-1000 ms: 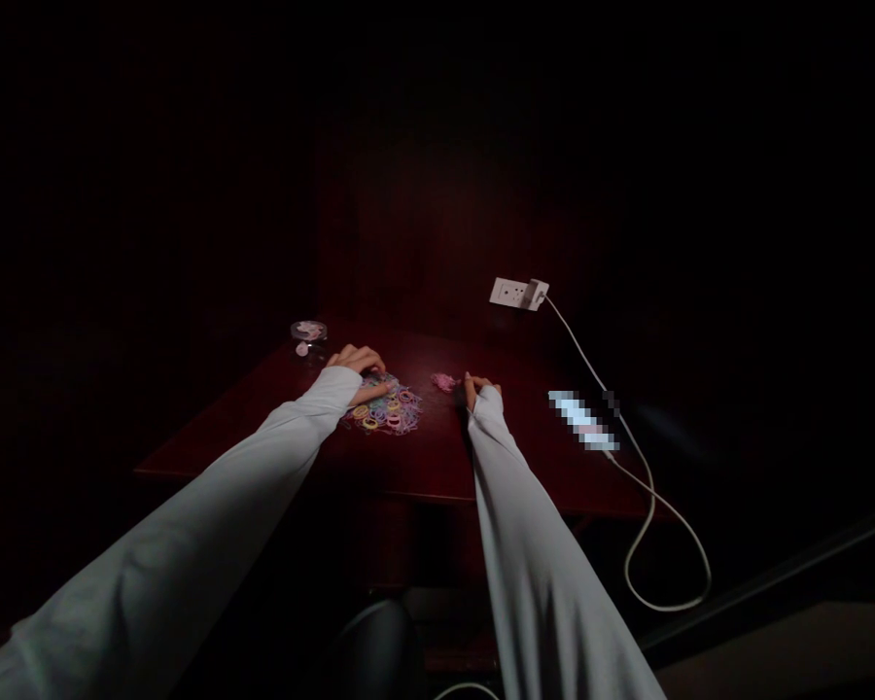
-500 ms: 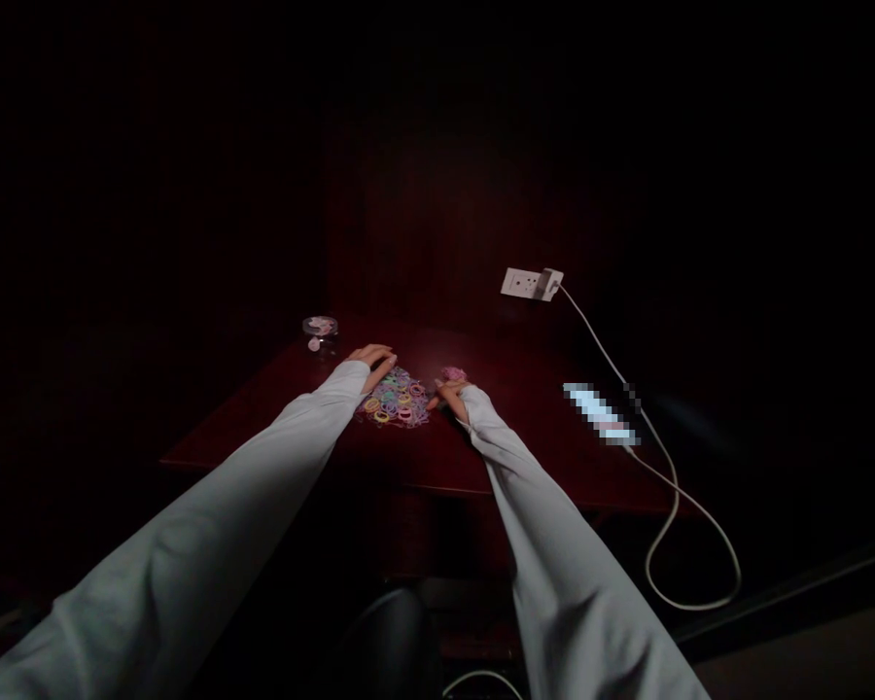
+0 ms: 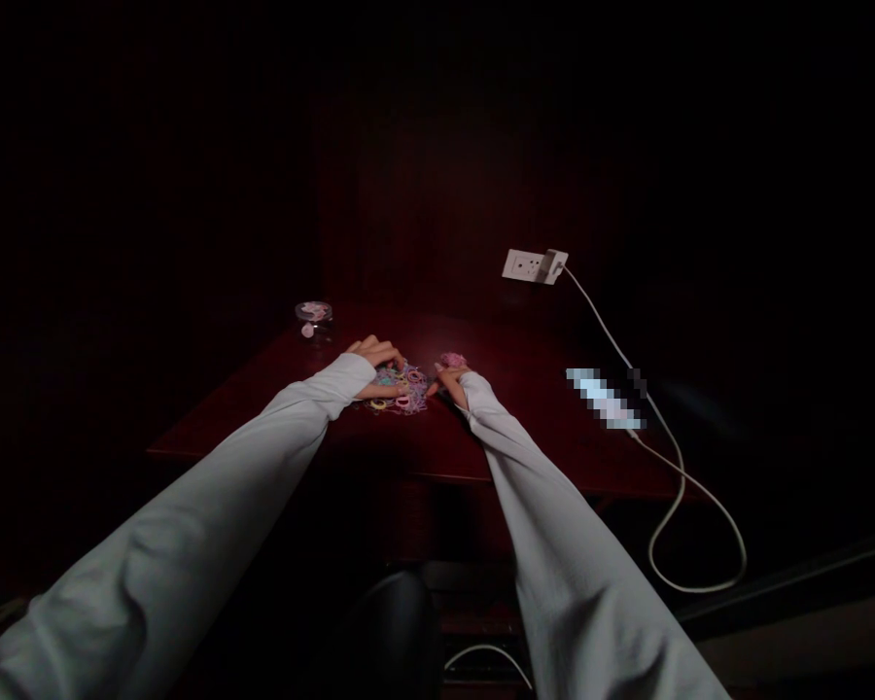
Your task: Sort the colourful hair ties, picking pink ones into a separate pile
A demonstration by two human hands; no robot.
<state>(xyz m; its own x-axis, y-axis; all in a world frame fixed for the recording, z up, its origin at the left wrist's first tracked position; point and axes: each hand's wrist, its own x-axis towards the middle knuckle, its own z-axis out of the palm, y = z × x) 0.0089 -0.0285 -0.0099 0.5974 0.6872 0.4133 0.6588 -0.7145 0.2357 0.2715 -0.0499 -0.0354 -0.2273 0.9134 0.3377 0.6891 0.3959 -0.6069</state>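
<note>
A loose pile of small coloured elastic hair ties (image 3: 410, 397), in purple, yellow, pink and green, lies on the dark red table (image 3: 321, 428). My left hand (image 3: 379, 362) rests over the pile's left side, thumb stretched along the near side and fingers spread and curved above it, covering part of it. Just right of the pile, my right hand (image 3: 450, 379) lies low with thumb and fingers apart, and nothing shows in it. Beyond its knuckles sits a small pink clump (image 3: 453, 360), perhaps pink hair ties.
A clear round container (image 3: 313, 321) with pink patterning stands at the back left. To the right lies a phone (image 3: 604, 399), blurred out, with a white cable (image 3: 682, 467) running to a charger in the wall socket (image 3: 529, 265). The cable loops past the table's right edge.
My left hand has moved right and onto the pile, its thumb and fingers spreading over the hair ties. My right hand stays almost in place. The camera view has shifted slightly.
</note>
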